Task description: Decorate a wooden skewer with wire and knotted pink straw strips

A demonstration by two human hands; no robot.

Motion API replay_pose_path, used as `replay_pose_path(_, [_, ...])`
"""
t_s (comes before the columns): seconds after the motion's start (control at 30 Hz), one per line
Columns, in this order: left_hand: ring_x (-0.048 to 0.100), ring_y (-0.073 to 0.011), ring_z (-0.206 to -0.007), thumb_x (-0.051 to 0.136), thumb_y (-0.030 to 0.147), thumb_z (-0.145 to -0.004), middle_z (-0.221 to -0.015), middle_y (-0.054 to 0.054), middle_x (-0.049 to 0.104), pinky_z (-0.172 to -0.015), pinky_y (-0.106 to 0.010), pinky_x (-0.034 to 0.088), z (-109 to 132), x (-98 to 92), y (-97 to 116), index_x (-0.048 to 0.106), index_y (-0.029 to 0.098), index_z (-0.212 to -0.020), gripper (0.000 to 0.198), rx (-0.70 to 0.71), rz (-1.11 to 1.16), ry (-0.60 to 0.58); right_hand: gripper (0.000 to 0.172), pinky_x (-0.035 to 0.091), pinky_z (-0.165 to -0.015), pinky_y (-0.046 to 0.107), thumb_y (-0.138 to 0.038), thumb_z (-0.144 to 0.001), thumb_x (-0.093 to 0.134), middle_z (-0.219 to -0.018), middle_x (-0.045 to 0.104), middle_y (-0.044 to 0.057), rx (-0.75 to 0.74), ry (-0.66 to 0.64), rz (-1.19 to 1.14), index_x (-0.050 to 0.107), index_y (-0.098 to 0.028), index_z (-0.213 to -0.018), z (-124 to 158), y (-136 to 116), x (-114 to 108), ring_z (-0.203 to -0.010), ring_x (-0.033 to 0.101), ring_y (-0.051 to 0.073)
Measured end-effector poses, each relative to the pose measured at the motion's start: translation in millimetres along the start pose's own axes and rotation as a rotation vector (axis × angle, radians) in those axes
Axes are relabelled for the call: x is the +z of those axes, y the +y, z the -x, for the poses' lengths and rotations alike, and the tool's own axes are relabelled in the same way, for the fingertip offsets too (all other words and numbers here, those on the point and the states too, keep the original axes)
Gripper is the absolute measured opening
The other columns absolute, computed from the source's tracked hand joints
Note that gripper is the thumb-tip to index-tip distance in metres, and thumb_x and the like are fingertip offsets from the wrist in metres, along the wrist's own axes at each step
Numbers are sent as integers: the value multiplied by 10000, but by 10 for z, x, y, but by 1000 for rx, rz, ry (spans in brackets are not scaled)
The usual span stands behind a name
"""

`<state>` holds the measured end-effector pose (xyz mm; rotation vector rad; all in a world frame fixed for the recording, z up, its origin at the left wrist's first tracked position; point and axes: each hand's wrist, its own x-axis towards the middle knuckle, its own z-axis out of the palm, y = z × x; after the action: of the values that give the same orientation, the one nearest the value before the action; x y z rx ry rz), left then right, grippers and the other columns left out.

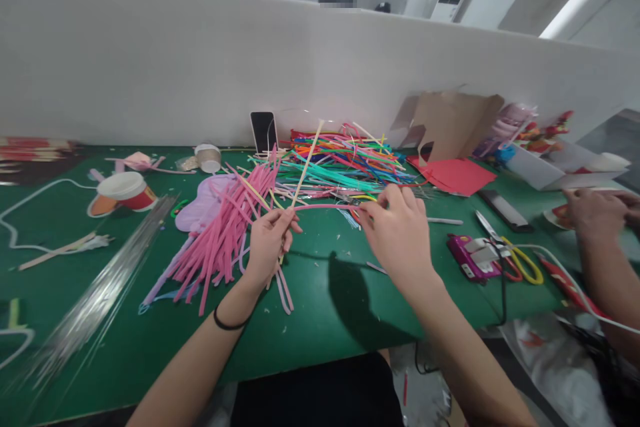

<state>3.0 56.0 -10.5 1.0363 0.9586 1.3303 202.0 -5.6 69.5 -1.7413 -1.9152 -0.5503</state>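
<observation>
My left hand (273, 240) is closed in a pinch on a cream pipe cleaner (308, 163) that sticks up and slightly right. The same fingers grip one end of a pink pipe cleaner (327, 206). It stretches sideways to my right hand (403, 233), whose thumb and finger are closed on its other end. Thin pinkish strands (285, 292) show below my left hand; whether they join the held piece I cannot tell. Left of that hand lies a heap of pink pipe cleaners (225, 240), and behind both hands a multicoloured pile (345, 163).
Thin metal wires (100, 287) and a paper cup (127, 190) are at left. A phone (263, 131) leans on the partition. At right lie scissors (493, 230), a purple power strip (473, 257) with cables, and red paper (457, 175). Another person's hands (597, 213) work at far right.
</observation>
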Motion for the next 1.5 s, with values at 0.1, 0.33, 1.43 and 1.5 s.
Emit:
replay_pose_path(0.1, [396, -19, -289, 728, 480, -765, -554, 16, 618, -282, -161, 190, -4, -2, -3, 647, 141, -720, 351, 6, 10, -4, 160, 381, -639, 349, -197, -888, 599, -692, 613, 65, 172, 30, 15, 711, -187, -775, -7, 120, -19, -650, 528, 200])
replay_pose_path(0.33, [416, -37, -293, 719, 472, -778, -551, 11, 613, -269, -158, 216, 30, 19, -24, 655, 150, -734, 331, -22, -35, -31, 230, 515, -788, 327, -163, -945, 524, -997, 690, 66, -186, 167, -618, 674, -234, -1104, -70, -9, -119, -876, 637, 189])
replay_pose_path(1.43, [323, 0, -257, 735, 452, -737, -478, 61, 542, -255, -110, 184, 51, 31, 85, 617, 135, -684, 342, -280, 205, -178, 311, 452, -754, 290, -207, -984, 429, -928, 731, 120, 198, -258, -321, 728, -157, -1054, -17, 307, 723, -848, 671, 222])
replay_pose_path(1.5, [307, 5, -253, 743, 446, -727, -475, 69, 535, -253, -108, 175, 51, 21, 114, 619, 137, -686, 336, -275, 253, -181, 316, 455, -762, 312, -198, -975, 435, -946, 707, 145, 227, -377, -205, 746, -151, -1003, 94, 288, 762, -849, 659, 240])
